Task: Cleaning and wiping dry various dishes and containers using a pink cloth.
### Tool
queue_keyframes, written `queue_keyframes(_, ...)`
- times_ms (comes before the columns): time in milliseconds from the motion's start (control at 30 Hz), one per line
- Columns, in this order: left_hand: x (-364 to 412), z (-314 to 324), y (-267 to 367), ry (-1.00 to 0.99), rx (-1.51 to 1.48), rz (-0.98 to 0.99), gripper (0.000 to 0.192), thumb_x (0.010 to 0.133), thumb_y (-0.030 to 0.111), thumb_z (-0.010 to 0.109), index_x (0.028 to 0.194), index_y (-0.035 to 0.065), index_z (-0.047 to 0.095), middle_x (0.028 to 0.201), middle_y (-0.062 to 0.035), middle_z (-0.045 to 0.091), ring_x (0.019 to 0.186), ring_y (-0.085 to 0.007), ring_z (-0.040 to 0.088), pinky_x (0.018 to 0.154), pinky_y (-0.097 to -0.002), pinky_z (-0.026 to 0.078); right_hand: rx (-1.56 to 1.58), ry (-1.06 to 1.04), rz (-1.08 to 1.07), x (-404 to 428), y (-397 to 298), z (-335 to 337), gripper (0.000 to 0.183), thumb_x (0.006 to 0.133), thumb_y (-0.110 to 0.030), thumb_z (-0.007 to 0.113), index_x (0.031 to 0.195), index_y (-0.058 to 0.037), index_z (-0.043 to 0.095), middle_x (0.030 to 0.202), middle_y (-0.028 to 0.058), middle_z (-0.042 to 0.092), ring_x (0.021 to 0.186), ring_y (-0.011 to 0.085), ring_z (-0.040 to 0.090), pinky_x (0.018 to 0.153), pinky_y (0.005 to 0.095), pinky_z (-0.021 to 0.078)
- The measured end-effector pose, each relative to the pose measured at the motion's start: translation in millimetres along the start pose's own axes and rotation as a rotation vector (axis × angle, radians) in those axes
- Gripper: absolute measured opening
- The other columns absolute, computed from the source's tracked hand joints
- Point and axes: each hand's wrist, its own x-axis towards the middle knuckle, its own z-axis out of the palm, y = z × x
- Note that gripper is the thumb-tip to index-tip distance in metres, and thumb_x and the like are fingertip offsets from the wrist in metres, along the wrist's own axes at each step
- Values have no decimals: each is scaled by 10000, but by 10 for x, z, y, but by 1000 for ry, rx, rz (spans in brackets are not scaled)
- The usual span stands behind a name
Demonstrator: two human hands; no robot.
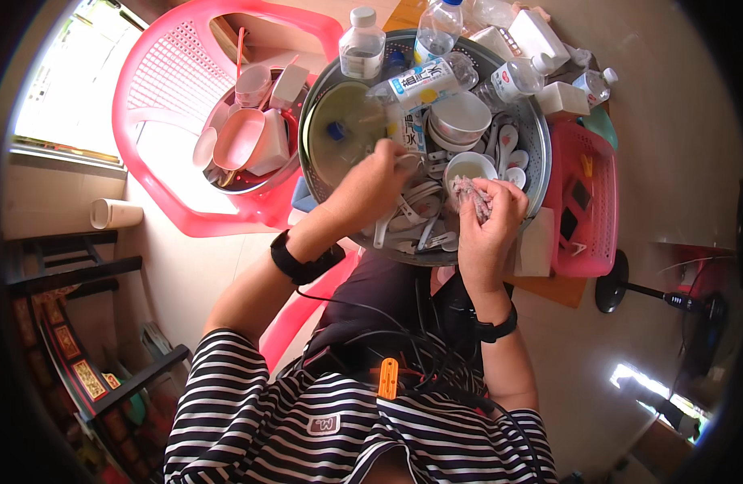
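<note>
My left hand (374, 181) pinches what looks like a white spoon (409, 161), partly blurred, above a large grey perforated basin (539, 151). In my right hand (492, 209) is a crumpled pinkish-grey cloth (473, 196), held against the near side of a white bowl (481, 162) with liquid in it. White spoons (507, 144) lie around that bowl, and more spoons (426, 209) are heaped below it. Stacked white bowls (461, 115) sit just behind. A round vessel of cloudy water (341, 151) stands inside the basin at left, with a blue cap (336, 130) in it.
Plastic bottles (429, 81) crowd the basin's far side. At left, a pink plastic chair (159, 199) carries a basin with bowls and a pink dish (239, 139). A pink basket (595, 242) holding dark flat objects is at right, near a black stand (613, 284). Cables (401, 339) cross my lap.
</note>
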Motion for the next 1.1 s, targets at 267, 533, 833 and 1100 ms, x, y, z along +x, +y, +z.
queue_keyframes(267, -5, -131, -75, 161, 710, 218, 251, 826, 78, 642, 1064, 23, 588, 1057, -152, 609, 1049, -377, 559, 927, -447, 455, 61, -14, -8, -27, 2, 13, 319, 801, 80, 702, 1085, -37, 618, 1164, 133, 493, 1105, 298, 521, 939, 383, 473)
queue_keyframes(533, 58, 295, 26, -306, 532, 428, 249, 805, 115, 645, 1034, 17, 629, 1071, -141, 602, 1078, -339, 595, 922, -438, 497, 89, 9, -23, -22, -17, -13, 298, 804, 75, 701, 1075, -26, 629, 1139, 130, 518, 1104, 285, 521, 931, 382, 471)
queue_keyframes(833, 74, 346, 221, -543, 822, 342, 312, 854, 131, 654, 1109, -42, 601, 1152, -217, 581, 981, -365, 681, 840, -437, 574, 102, -12, 11, -32, -30, -26, 276, 811, 55, 704, 1065, -27, 635, 1135, 129, 532, 1107, 284, 524, 946, 385, 459)
queue_keyframes(1100, 235, 132, 355, -710, 627, 217, 374, 929, 288, 628, 1139, -21, 606, 1200, -262, 576, 1059, -389, 667, 835, -456, 565, 85, 10, 9, -16, -24, -43, 249, 818, 8, 738, 1046, -35, 647, 1140, 126, 537, 1108, 281, 531, 932, 386, 466)
